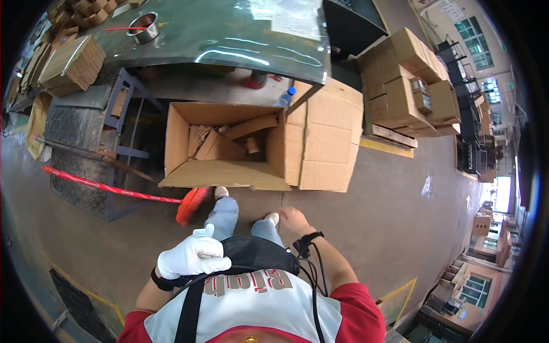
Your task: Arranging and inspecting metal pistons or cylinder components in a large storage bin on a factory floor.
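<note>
My left hand (194, 253), in a white glove, is held in front of my waist beside a black mesh waist pouch (251, 254). Its fingers are curled in; whatever they might hold is hidden. My right hand (294, 220) is bare and hangs out to the right of the pouch, above the floor. Motion smears its fingers, and nothing shows in it. Ahead of my feet stands an open cardboard box (226, 174) with scraps of cardboard (223, 146) inside. A broom (191, 206) with red bristles and a red handle lies left of my feet, nearest my left hand.
A green-topped table (211, 34) bears a metal pot (143, 30) and papers (294, 17). Flattened cardboard (329, 137) stands right of the box, near a blue-capped bottle (285, 98). Stacked cartons (406, 86) sit on a pallet (392, 136). A metal-framed stand (80, 134) is at left.
</note>
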### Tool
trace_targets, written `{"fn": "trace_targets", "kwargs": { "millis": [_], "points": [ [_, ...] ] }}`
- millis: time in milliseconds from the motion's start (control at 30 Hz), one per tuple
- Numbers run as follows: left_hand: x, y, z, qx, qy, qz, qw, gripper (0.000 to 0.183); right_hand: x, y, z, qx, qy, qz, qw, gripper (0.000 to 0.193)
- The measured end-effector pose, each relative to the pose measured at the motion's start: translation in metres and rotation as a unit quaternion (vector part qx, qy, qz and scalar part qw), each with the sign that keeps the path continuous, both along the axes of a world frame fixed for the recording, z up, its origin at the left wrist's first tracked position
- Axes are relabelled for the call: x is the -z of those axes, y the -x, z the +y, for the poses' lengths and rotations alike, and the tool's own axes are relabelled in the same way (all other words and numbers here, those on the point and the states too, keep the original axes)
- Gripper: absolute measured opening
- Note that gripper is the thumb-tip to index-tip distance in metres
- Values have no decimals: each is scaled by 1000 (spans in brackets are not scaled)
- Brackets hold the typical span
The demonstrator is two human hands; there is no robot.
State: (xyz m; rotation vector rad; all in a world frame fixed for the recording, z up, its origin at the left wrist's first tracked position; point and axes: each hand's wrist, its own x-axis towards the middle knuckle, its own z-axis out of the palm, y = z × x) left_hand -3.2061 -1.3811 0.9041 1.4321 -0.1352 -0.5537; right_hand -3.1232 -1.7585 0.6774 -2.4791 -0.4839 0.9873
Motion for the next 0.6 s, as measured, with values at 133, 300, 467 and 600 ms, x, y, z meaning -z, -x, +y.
{"fn": "trace_targets", "kwargs": {
  "millis": [133,300,467,600],
  "points": [
    [15,-47,-32,76,38,-10,996,16,23,57,-127,120,176,58,975,23],
    [18,-84,-100,220,96,141,960,17,44,287,-220,289,79,87,950,27],
    [10,-127,-280,337,159,118,921,18,3,374,-267,429,88,176,882,35],
    [-12,-150,-379,304,125,149,932,30,-34,369,-308,494,115,206,837,39]
  ]
}}
